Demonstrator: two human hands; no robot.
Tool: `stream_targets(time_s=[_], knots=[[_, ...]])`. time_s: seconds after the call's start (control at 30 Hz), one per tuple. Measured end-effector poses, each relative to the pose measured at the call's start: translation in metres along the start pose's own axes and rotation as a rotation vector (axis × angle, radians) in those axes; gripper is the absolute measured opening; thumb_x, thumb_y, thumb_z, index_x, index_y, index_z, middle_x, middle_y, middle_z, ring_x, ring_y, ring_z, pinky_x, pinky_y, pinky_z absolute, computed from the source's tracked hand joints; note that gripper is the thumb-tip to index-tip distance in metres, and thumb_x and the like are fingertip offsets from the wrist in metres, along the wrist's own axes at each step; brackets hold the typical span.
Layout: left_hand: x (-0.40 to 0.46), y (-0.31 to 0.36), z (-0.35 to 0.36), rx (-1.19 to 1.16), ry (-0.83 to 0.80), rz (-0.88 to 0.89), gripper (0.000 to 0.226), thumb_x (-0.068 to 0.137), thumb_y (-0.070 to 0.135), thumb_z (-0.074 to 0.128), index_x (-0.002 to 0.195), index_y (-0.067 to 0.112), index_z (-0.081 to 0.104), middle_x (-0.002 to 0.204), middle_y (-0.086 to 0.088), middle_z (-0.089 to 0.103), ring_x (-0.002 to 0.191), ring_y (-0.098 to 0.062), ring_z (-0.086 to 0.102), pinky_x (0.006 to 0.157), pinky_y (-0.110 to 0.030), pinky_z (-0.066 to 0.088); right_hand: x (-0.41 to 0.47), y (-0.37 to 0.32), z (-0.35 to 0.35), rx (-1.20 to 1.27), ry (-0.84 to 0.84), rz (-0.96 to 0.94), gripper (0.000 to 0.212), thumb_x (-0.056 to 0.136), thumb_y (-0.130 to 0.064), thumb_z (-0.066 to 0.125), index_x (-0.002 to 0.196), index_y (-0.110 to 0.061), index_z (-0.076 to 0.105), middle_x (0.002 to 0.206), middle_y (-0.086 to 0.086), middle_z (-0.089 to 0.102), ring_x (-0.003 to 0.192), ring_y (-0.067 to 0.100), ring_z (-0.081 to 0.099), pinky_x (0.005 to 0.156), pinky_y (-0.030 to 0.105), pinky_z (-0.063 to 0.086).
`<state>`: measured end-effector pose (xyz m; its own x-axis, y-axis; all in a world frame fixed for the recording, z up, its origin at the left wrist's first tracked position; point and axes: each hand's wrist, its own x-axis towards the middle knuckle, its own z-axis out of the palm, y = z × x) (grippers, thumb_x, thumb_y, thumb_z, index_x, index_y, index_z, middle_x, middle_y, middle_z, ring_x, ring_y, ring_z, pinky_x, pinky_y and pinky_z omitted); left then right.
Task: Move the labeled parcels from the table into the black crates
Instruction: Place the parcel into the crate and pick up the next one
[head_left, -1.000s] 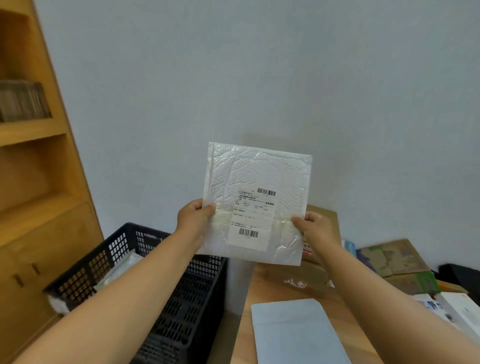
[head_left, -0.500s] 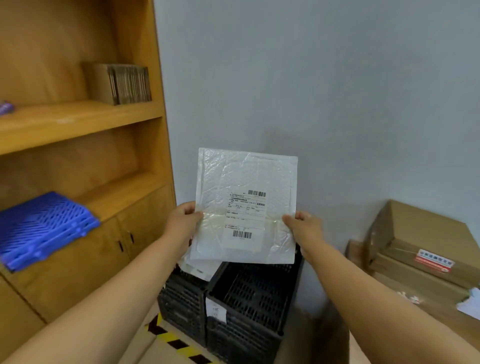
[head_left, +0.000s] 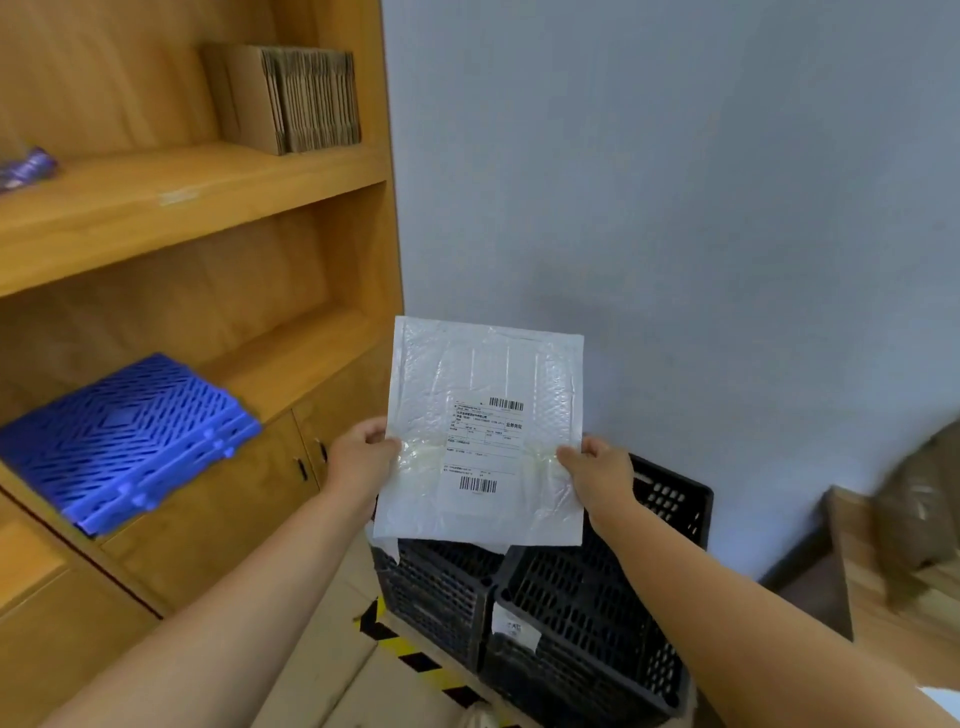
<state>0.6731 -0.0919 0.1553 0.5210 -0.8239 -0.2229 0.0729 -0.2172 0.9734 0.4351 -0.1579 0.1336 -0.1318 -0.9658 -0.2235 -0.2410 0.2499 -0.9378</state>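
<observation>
Left hand (head_left: 358, 457) and right hand (head_left: 597, 475) each pinch a side edge of the white bubble mailer (head_left: 483, 431), label facing camera. Mailer held upright above two black crates (head_left: 587, 613) on the floor beside the wooden shelf unit (head_left: 208, 176).

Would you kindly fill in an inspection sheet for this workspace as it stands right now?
Surface: wooden table, only its left end in view at far right.
Job's things: white parcel, label facing the camera, held up above two black crates on the floor.
Clutter: blurred brown boxes on the table.
Hands: left hand and right hand pinch the parcel's side edges.
Cables: nothing seen.
Surroundings: wooden shelf with flat cardboard and a blue plastic panel; grey wall; striped floor tape.
</observation>
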Motion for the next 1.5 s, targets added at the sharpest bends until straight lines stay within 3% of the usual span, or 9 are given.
stream_targets(time_s=[0.17,0.33,0.5,0.7,0.87,1.07,1.27,1.37,1.5], knots=[[0.081,0.000,0.022,0.145,-0.067,-0.039,0.034,0.091,-0.006,0.046,0.109,0.018,0.062,0.097,0.002,0.064,0.083,-0.014,0.061,0.061,-0.025,0.047,0.070,0.006,0.041,-0.024,0.039,0.065,0.025,0.087,-0.010,0.059,0.064,-0.013,0.051,0.060,0.001,0.051,0.054,0.014,0.046,0.052,0.028,0.044],[0.169,0.002,0.059,0.239,-0.158,-0.112,0.052,0.088,-0.011,0.040,0.130,0.018,0.051,0.101,-0.001,0.062,0.089,-0.020,0.062,0.067,-0.031,0.051,0.149,0.011,0.070,0.004,0.045,0.196,0.009,0.090,-0.014,0.057,0.082,-0.014,0.061,0.077,0.002,0.061,0.069,0.020,0.058,0.073,0.047,0.058],[0.243,-0.011,0.090,0.280,-0.237,-0.193,0.059,0.094,-0.004,0.039,0.144,0.028,0.034,0.123,-0.005,0.058,0.100,-0.023,0.060,0.086,-0.042,0.052,0.210,0.014,0.085,0.030,-0.045,0.283,0.032,0.091,0.003,0.036,0.098,-0.016,0.061,0.087,0.002,0.062,0.074,0.020,0.058,0.064,0.033,0.053],[0.312,-0.050,0.114,0.375,-0.342,-0.283,0.057,0.091,-0.011,0.034,0.132,0.024,0.052,0.148,-0.008,0.036,0.116,-0.024,0.051,0.098,-0.041,0.046,0.250,0.039,0.102,-0.016,-0.144,0.368,0.044,0.089,0.012,0.034,0.108,-0.016,0.061,0.089,-0.003,0.065,0.077,0.015,0.062,0.058,0.024,0.051],[0.364,-0.093,0.139,0.548,-0.426,-0.345,0.054,0.089,-0.014,0.030,0.123,0.016,0.059,0.147,-0.010,0.036,0.123,-0.023,0.043,0.100,-0.029,0.038,0.282,0.077,0.124,0.022,-0.039,0.485,0.065,0.090,0.009,0.043,0.147,-0.018,0.028,0.123,0.007,0.056,0.104,0.026,0.058,0.079,0.037,0.051],[0.422,-0.151,0.165,0.627,-0.500,-0.456,0.054,0.091,-0.013,0.022,0.124,0.009,0.059,0.139,-0.014,0.045,0.109,-0.023,0.046,0.093,-0.027,0.037,0.319,0.135,0.162,0.059,0.014,0.698,0.043,0.094,0.001,0.044,0.136,-0.009,0.045,0.117,0.011,0.053,0.098,0.029,0.056,0.079,0.036,0.048],[0.460,-0.216,0.189,0.731,-0.607,-0.562,0.045,0.097,-0.006,0.027,0.135,0.005,0.049,0.145,-0.013,0.039,0.131,-0.030,0.037,0.106,-0.029,0.030,0.351,0.193,0.198,-0.014,0.005,0.844,0.037,0.095,0.001,0.044,0.131,0.010,0.045,0.115,0.020,0.054,0.094,0.026,0.050,0.082,0.033,0.039],[0.475,-0.255,0.195,0.791,-0.652,-0.596,0.047,0.096,-0.007,0.026,0.136,0.007,0.048,0.145,-0.013,0.039,0.129,-0.030,0.040,0.105,-0.029,0.031,0.366,0.221,0.212,-0.046,0.004,0.879,0.041,0.097,0.000,0.042,0.137,0.005,0.040,0.128,0.019,0.049,0.114,0.032,0.050,0.094,0.035,0.040],[0.491,-0.305,0.205,0.783,-0.645,-0.661,0.041,0.099,0.001,0.030,0.134,0.008,0.049,0.139,-0.013,0.042,0.125,-0.031,0.043,0.104,-0.032,0.034,0.385,0.267,0.227,-0.003,0.029,0.916,0.041,0.096,-0.006,0.047,0.136,-0.002,0.043,0.128,0.015,0.049,0.099,0.022,0.046,0.083,0.028,0.036]])
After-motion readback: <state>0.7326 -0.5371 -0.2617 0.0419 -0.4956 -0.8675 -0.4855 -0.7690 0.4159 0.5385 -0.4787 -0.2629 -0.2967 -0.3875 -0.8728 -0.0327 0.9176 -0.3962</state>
